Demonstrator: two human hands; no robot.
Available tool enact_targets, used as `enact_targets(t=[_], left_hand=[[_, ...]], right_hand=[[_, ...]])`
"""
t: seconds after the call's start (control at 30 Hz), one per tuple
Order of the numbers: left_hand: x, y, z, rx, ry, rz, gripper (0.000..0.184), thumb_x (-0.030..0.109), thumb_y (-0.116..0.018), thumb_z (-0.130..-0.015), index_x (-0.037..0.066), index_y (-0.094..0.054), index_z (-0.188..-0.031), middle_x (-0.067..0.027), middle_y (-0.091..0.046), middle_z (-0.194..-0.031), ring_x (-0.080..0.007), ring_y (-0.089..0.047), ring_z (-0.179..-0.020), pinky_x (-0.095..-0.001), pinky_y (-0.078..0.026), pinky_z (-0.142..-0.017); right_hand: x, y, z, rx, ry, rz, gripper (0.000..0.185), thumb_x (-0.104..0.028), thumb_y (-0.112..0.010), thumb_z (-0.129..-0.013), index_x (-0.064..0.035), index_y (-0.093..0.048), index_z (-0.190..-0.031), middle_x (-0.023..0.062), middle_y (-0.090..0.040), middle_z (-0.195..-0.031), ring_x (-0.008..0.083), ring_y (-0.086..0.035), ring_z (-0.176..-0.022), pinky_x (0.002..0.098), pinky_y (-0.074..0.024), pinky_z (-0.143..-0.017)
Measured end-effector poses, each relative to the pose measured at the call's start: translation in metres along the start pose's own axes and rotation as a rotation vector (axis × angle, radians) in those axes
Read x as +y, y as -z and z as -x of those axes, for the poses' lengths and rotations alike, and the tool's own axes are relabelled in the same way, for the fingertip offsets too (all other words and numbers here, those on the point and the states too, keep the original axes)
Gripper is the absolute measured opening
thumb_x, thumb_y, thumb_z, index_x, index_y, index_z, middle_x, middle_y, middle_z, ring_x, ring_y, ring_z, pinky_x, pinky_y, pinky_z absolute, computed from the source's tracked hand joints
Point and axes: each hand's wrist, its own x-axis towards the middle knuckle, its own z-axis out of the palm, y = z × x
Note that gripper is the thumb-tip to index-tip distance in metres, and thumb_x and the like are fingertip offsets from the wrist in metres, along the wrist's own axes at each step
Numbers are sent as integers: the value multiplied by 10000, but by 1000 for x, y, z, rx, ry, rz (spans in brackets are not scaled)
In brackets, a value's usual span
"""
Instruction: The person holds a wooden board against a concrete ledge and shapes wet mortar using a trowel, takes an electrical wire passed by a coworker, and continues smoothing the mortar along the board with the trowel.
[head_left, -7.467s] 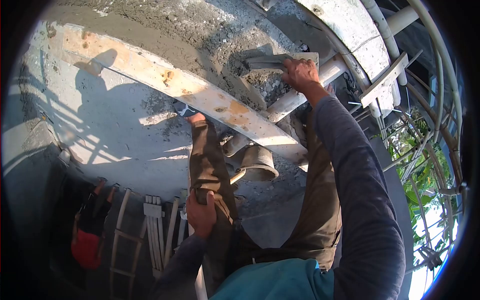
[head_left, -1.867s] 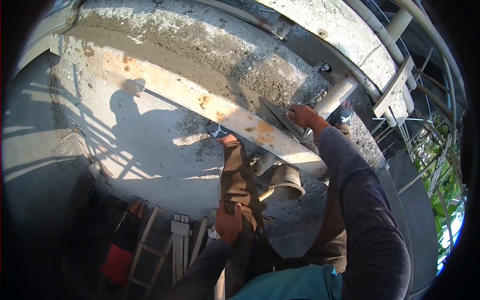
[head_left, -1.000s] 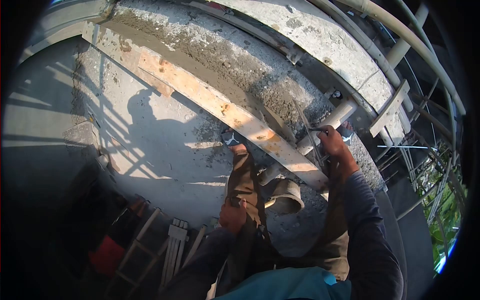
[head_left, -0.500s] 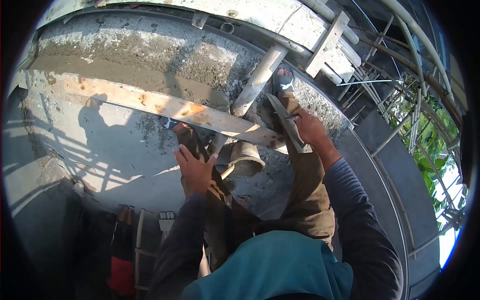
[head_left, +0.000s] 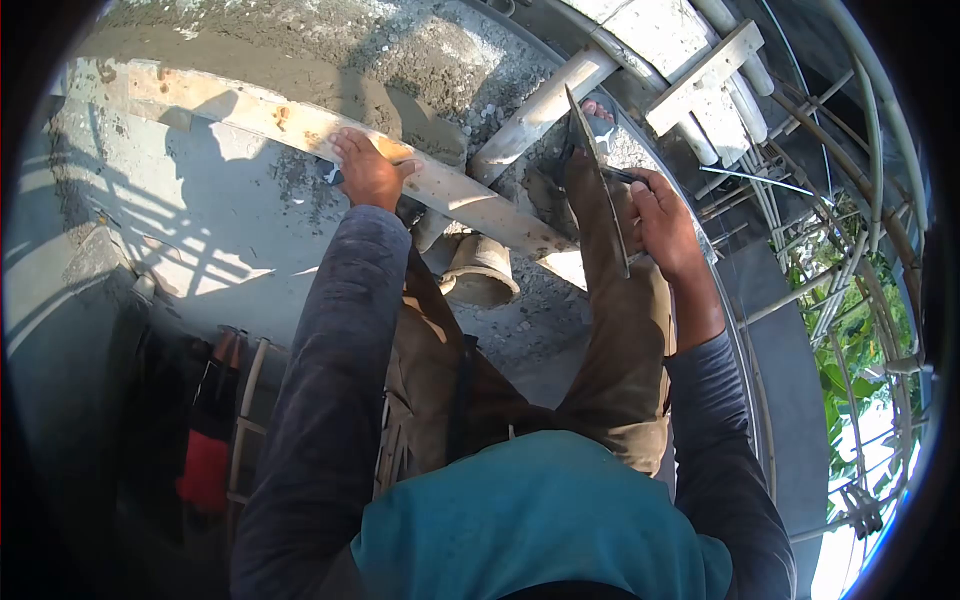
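Note:
My left hand (head_left: 368,172) rests on the long wooden board (head_left: 240,105), its fingers apart on the near face and top edge. Nothing shows in its grasp. My right hand (head_left: 665,225) is closed round the dark handle of a flat trowel (head_left: 600,190). The trowel's blade stands on edge above my right leg, clear of the board. Beyond the board lies wet grey mortar (head_left: 310,75), with rougher, pebbly concrete further out. A round wooden post (head_left: 540,115) meets the board's far side.
A bucket (head_left: 482,272) lies tilted between my legs. White-splashed boards (head_left: 705,85) and bamboo poles (head_left: 880,130) stand at the upper right. At the lower left are a ladder (head_left: 245,420) and a red and black object (head_left: 205,455).
My left hand has left my left knee and reached forward onto the board. My right hand has lifted the trowel, turning its blade more upright. The view has shifted with my head.

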Motion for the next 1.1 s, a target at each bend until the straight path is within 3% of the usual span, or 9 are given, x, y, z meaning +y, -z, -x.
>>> enact_targets(t=[0.17,0.27,0.47,0.57,0.67,0.77,0.83,1.03,1.1], left_hand=[[11,17,2,-71,41,-97,1376,661,-786,-541,-104,-69,-1433,-313,-133,-1498,-395,-151,-1418,-456,-243,-1129],[28,24,18,-239,112,119,1349,626,-794,-569,-60,-45,-1457,-294,-113,-1507,-396,-146,-1417,-477,-242,-1122],[12,-34,23,-104,-36,235,1248,556,-785,-614,-125,-113,-1416,-336,-116,-1470,-438,-148,-1393,-458,-216,-1124],[2,-30,19,-120,-128,325,1178,519,-757,-681,-180,-119,-1382,-368,-156,-1437,-433,-138,-1390,-411,-170,-1148],[-6,-25,14,-169,-130,349,1152,502,-726,-732,-163,-67,-1403,-383,-64,-1465,-423,-47,-1422,-386,-171,-1147],[-1,-22,22,-199,-121,358,1143,515,-705,-755,-141,-46,-1420,-384,14,-1477,-413,2,-1431,-375,-158,-1147],[-3,-17,18,-300,-95,412,1155,519,-703,-757,-123,-18,-1430,-377,72,-1480,-418,31,-1429,-380,-145,-1149],[4,-28,21,-205,-65,310,1206,572,-691,-742,-114,21,-1432,-356,96,-1486,-451,44,-1418,-411,-153,-1147],[2,-32,20,-182,-84,365,1215,575,-708,-724,-113,0,-1432,-346,75,-1493,-468,43,-1412,-437,-150,-1147]], right_hand=[[-35,49,38,28,32,-96,331,-257,-445,-983,-69,-531,-1241,-10,-507,-763,42,-437,-514,209,-383,-453],[-43,76,53,48,88,-68,351,-256,-461,-976,-58,-527,-1258,14,-517,-782,55,-456,-520,220,-401,-457],[-52,117,46,79,170,18,354,-257,-447,-975,-45,-527,-1247,-13,-493,-740,43,-418,-521,210,-368,-444],[-32,127,31,83,170,-147,340,-235,-448,-975,-45,-527,-1245,23,-584,-867,80,-559,-731,236,-474,-641],[-28,117,33,152,70,-136,336,-213,-443,-975,-29,-522,-1244,56,-615,-991,110,-589,-887,254,-487,-772],[-19,114,31,61,60,-234,336,-199,-439,-974,-25,-517,-1250,74,-616,-1049,125,-593,-917,266,-490,-802],[-22,107,35,58,47,-238,339,-201,-440,-974,-29,-516,-1255,72,-613,-1051,128,-590,-922,270,-488,-810],[-27,102,36,8,102,-237,348,-200,-435,-974,-30,-511,-1269,66,-597,-1057,133,-565,-952,273,-468,-834],[-37,90,41,41,127,-213,355,-205,-439,-971,-33,-510,-1273,39,-592,-976,101,-564,-812,243,-478,-704]])
